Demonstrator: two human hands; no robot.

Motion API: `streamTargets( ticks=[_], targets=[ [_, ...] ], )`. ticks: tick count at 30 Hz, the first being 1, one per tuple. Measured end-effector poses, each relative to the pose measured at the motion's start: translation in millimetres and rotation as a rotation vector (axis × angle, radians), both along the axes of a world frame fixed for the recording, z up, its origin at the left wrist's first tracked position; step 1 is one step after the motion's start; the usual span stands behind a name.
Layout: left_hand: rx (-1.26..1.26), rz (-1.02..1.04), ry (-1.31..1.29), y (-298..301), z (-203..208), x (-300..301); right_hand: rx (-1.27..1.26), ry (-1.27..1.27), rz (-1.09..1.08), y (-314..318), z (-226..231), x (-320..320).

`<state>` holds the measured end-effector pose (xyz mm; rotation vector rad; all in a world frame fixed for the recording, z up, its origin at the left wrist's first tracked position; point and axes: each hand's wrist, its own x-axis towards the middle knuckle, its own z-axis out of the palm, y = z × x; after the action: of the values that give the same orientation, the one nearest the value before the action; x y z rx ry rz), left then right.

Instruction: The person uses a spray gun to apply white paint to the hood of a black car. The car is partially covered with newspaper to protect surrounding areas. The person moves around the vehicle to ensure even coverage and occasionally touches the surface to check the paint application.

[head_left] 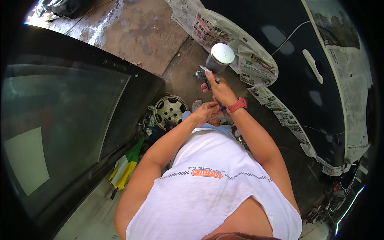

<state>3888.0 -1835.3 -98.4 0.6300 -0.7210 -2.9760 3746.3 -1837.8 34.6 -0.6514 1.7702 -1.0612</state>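
In front of my body, my right hand is wrapped round the grip of a spray gun. A round grey cup with a white lid sits at the gun's far side and seems to be fixed to it. The gun's nozzle points to the left. Just below, my left hand has its thumb and fingers pinched together at the lower end of the grip, close to the right wrist. Whatever lies between those fingertips is too small to make out. A red watch circles my right wrist.
On the right stands a dark car panel with a white handle, edged with taped newspaper. A dark glazed door is close on the left. A wheel rim and a green, yellow and white umbrella lie beside it.
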Motion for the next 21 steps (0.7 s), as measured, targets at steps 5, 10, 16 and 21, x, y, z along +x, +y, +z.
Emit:
streamTargets(
  ticks=[5, 10, 16, 21],
  targets=[
    [-0.022, 0.022, 0.001, -9, -5, -6, 0.010, 0.028, 0.094, -10, -2, -7],
    [-0.007, -0.023, 0.036, -15, -13, -10, -0.067, 0.000, 0.040, -12, -13, -10],
    [-0.073, -0.048, 0.089, -17, -21, -14, -0.013, -0.075, -0.001, -11, 2, -14],
    [-0.030, -0.008, 0.086, -15, -12, -15, -0.024, -0.046, 0.029, -10, 1, -17]
  ],
)
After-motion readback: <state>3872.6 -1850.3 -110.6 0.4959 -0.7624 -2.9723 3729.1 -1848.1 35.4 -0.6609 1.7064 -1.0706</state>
